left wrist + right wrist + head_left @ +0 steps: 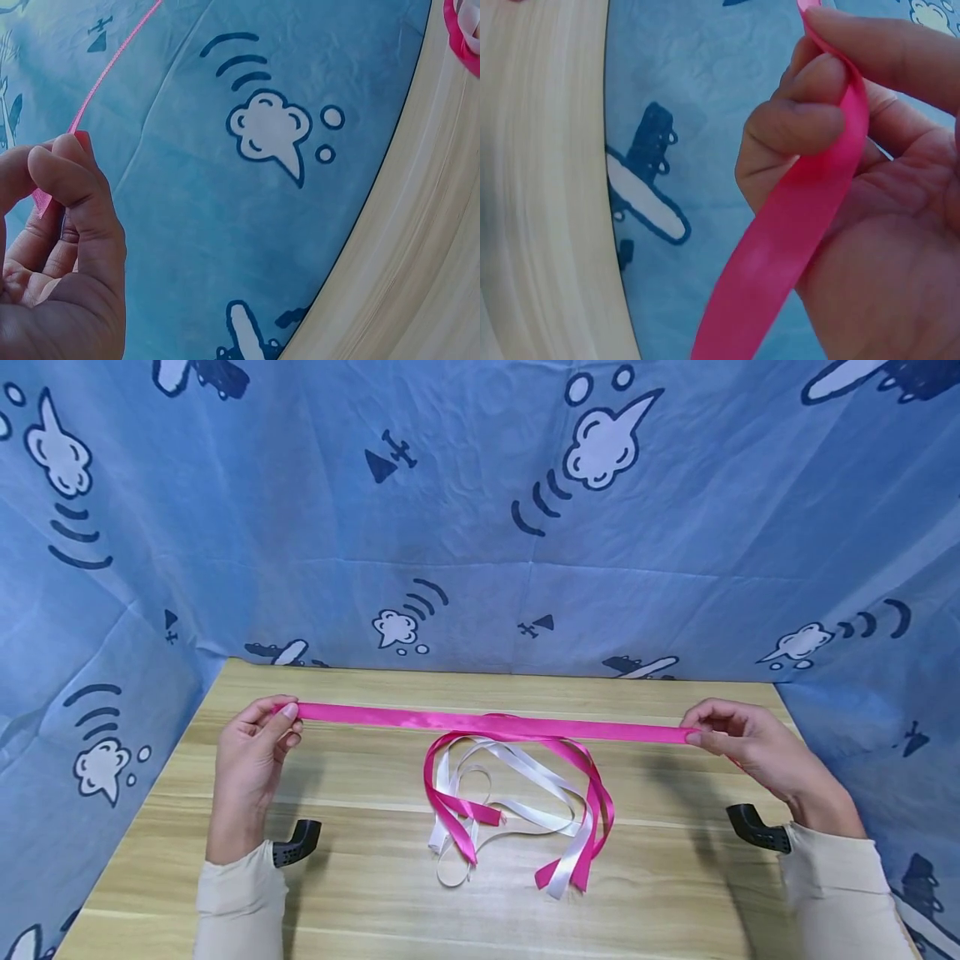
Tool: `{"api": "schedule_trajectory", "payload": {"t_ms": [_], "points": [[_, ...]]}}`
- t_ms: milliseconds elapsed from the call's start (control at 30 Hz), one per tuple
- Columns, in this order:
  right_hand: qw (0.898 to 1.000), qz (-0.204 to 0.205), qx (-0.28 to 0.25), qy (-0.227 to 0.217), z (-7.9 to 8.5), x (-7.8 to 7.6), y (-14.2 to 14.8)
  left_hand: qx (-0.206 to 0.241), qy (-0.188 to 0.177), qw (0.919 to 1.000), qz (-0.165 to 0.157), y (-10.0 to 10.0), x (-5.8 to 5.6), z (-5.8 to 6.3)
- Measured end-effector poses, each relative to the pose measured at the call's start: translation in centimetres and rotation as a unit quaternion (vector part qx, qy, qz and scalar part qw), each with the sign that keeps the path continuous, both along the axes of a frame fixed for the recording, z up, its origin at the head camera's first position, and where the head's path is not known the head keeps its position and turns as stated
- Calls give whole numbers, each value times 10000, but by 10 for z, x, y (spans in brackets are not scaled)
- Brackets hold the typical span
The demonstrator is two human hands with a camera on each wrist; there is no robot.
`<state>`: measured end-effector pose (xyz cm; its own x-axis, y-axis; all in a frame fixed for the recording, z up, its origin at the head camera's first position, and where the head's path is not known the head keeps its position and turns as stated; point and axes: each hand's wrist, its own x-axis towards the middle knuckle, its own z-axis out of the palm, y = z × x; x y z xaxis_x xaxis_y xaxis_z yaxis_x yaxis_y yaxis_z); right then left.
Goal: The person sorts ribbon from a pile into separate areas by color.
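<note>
You have a pink ribbon [487, 722] stretched nearly straight between your hands, running across the far part of the table, slightly lower on the right side of the head view. Your left hand [251, 750] pinches it close to one end between thumb and fingertips, the other fingers curled in; in the left wrist view the strip shows almost edge-on, and a short bit of it pokes out below your fingers. Your right hand [761, 752] pinches the other side between thumb and forefinger, the remaining fingers bent, and in the right wrist view the spare length passes your curled fingers, crosses in front of your palm and hangs down. From the head view, the stretched strip passes over the far edge of a loose pile; you cannot tell whether it touches it. In that pile, pink ribbons [431, 768] curve around white ribbons [555, 785], with a thin pale cord [453, 885] looping out at the near left. Under the pile is the wood-grain table [360, 902]. Pale sleeves [240, 906] cover your forearms, with a black bracket [300, 843] at each wrist. Blue cloth [465, 527] printed with clouds and planes hangs behind and at both sides.
</note>
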<state>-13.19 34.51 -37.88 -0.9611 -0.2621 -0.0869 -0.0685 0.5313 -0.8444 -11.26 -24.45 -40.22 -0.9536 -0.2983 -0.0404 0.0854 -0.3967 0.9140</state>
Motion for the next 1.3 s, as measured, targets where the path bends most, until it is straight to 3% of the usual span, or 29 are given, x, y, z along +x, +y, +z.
{"api": "schedule_trajectory", "payload": {"t_ms": [200,333,867,967,1067,1300], "points": [[9997,42,197,132,-4,-1,16,173,39,9998,126,-7,-2,1],[9995,-174,237,153,-8,-1,27,227,56,9996,144,-10,-3,1],[9980,-609,-3,177,-17,-6,51,318,23,9993,192,-23,-11,-6],[9980,-569,-240,118,-20,-8,54,345,8,9992,214,-24,-13,-7],[9952,-499,-842,-47,-22,-11,55,295,-86,9992,237,-26,-15,-9],[9754,-791,-2014,-423,-24,-20,55,104,-321,9992,193,-30,-24,-14]]}}
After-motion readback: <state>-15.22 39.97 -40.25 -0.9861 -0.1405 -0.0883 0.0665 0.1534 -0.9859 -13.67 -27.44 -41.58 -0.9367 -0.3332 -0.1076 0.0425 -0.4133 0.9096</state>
